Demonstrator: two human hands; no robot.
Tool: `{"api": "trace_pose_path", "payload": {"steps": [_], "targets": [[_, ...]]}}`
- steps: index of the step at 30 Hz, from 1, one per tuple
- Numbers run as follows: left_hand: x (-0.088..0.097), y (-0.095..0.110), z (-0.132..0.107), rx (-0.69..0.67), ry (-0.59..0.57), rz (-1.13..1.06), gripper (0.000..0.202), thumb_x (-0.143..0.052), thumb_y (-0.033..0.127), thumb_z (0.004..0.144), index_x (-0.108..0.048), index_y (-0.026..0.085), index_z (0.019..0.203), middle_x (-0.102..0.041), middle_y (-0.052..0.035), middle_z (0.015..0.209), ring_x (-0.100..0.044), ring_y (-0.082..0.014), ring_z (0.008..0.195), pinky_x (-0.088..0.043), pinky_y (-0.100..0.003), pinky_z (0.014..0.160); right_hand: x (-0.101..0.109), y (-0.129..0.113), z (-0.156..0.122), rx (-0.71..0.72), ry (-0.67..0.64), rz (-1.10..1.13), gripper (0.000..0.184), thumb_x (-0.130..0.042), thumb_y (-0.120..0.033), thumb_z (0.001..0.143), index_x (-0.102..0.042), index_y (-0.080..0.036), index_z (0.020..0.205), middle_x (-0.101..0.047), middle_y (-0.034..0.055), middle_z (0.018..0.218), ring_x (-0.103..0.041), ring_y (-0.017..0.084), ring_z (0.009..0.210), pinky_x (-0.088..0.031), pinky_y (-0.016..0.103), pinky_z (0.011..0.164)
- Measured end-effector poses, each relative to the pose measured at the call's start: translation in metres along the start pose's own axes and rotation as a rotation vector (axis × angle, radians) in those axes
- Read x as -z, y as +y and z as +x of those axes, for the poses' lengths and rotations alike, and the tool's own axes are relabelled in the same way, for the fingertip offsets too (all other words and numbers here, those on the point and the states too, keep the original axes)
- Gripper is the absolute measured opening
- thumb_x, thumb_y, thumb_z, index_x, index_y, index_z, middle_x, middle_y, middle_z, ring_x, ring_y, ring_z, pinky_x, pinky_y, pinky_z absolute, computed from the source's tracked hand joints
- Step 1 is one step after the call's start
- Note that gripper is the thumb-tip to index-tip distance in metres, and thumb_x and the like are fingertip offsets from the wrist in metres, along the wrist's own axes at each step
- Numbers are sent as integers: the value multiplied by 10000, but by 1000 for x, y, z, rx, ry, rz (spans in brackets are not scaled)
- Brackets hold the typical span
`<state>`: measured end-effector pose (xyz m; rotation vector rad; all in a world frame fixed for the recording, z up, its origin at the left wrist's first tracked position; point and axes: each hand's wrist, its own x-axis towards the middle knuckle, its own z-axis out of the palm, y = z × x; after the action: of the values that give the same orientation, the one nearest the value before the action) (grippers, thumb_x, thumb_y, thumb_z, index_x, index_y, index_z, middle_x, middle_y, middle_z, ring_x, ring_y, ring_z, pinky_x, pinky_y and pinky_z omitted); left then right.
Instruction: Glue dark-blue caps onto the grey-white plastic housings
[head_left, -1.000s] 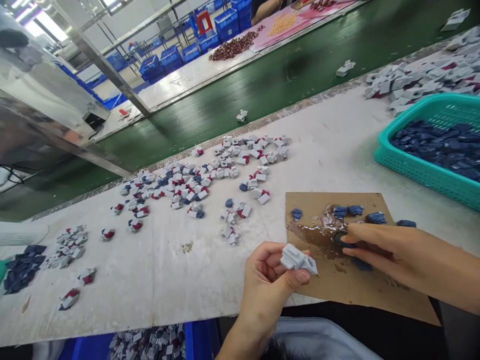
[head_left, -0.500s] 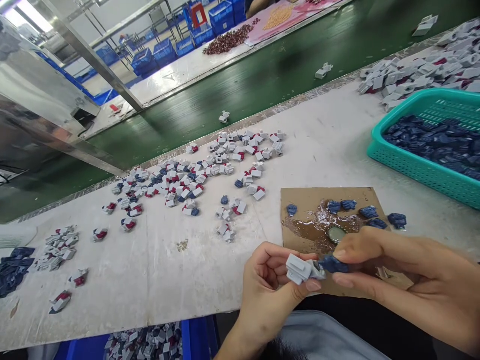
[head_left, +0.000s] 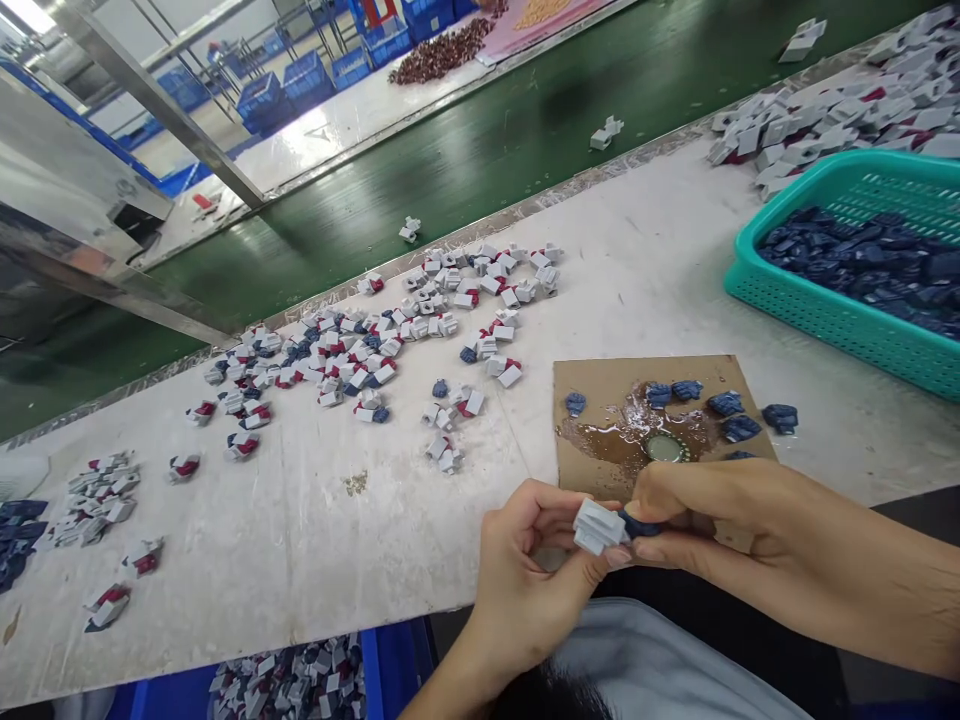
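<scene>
My left hand (head_left: 525,570) pinches a small grey plastic part (head_left: 598,526) at the near table edge. My right hand (head_left: 720,525) grips a dark blue part (head_left: 637,524) and presses it against the grey one. Just beyond them lies a brown cardboard sheet (head_left: 592,470) with a wet glue patch, a small round cap (head_left: 664,448) and several loose blue parts (head_left: 726,404).
A teal basket (head_left: 817,310) of blue parts stands at the right. Assembled grey, red and blue pieces (head_left: 390,340) lie scattered over the white table (head_left: 300,530). More grey parts (head_left: 817,130) are piled at the far right. A green conveyor belt (head_left: 487,150) runs behind. A blue bin (head_left: 300,685) sits below the table edge.
My right hand left the cardboard with a blue part and brought it to the grey part in my left hand. The two parts have moved closer and now meet.
</scene>
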<state>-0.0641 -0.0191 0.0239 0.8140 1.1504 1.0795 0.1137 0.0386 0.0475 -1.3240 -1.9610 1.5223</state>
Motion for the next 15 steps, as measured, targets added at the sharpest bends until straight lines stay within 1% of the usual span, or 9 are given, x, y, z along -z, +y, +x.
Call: {"api": "trace_pose_path", "payload": {"steps": [2, 4, 5, 7, 9, 11, 13, 14, 15], "targets": [[6, -1, 1, -57, -49, 186, 191, -773, 189, 743, -669, 199, 903, -737, -28, 732, -660, -161, 623, -507, -239, 589, 0, 3, 4, 19, -148, 69, 252, -640, -449, 850, -612, -218, 752, -626, 1, 590, -545, 142, 504, -388, 238, 445], [12, -3, 1, -148, -110, 347, 221, -694, 245, 785, -678, 195, 1000, -613, 12, 617, -530, -146, 509, -415, -253, 508, -1, 6, 5, 37, -218, 145, 218, -623, -424, 889, -590, -217, 831, -624, -9, 636, -549, 134, 544, -391, 234, 479], [14, -3, 1, -201, -115, 387, 223, -652, 288, 814, -680, 193, 1014, -568, 18, 589, -487, -148, 484, -385, -266, 497, -1, 7, 5, 40, -245, 175, 214, -633, -422, 893, -582, -217, 856, -608, -19, 647, -539, 127, 557, -390, 231, 494], [14, -4, 1, -294, -70, 409, 202, -568, 363, 872, -675, 204, 936, -541, 5, 578, -470, -158, 479, -370, -286, 503, -3, 7, 5, 38, -282, 204, 238, -661, -438, 887, -579, -216, 863, -565, -31, 656, -500, 115, 569, -376, 226, 507], [12, -5, 3, -363, -2, 431, 208, -522, 381, 893, -622, 226, 797, -536, -4, 574, -464, -156, 476, -359, -289, 499, -6, 3, 8, 45, -231, 287, 326, -633, -535, 898, -601, -212, 866, -577, -11, 710, -524, 129, 632, -415, 238, 557], [7, -6, 5, -405, 16, 472, 199, -517, 365, 876, -563, 240, 727, -524, 3, 557, -435, -145, 453, -342, -288, 481, -13, -7, 17, 13, -66, 446, 498, -550, -698, 885, -633, -207, 895, -645, 41, 840, -605, 175, 764, -488, 285, 663], [3, -6, 8, -442, 8, 515, 203, -509, 354, 869, -539, 247, 700, -522, 7, 534, -419, -142, 430, -345, -294, 474, -25, -21, 29, -75, 85, 620, 657, -513, -835, 799, -643, -201, 910, -691, 82, 926, -653, 223, 885, -522, 332, 762], [1, -5, 9, -469, 2, 532, 218, -498, 359, 876, -545, 247, 695, -541, -1, 536, -442, -150, 436, -367, -300, 485, -31, -28, 35, -124, 105, 689, 694, -538, -868, 742, -638, -200, 902, -707, 89, 928, -665, 233, 907, -527, 341, 787], [0, -5, 9, -502, 4, 543, 250, -480, 370, 895, -562, 245, 695, -565, -13, 544, -481, -163, 454, -400, -309, 508, -37, -35, 40, -167, 80, 743, 703, -569, -877, 700, -631, -201, 883, -720, 87, 896, -675, 234, 896, -531, 343, 793]]}}
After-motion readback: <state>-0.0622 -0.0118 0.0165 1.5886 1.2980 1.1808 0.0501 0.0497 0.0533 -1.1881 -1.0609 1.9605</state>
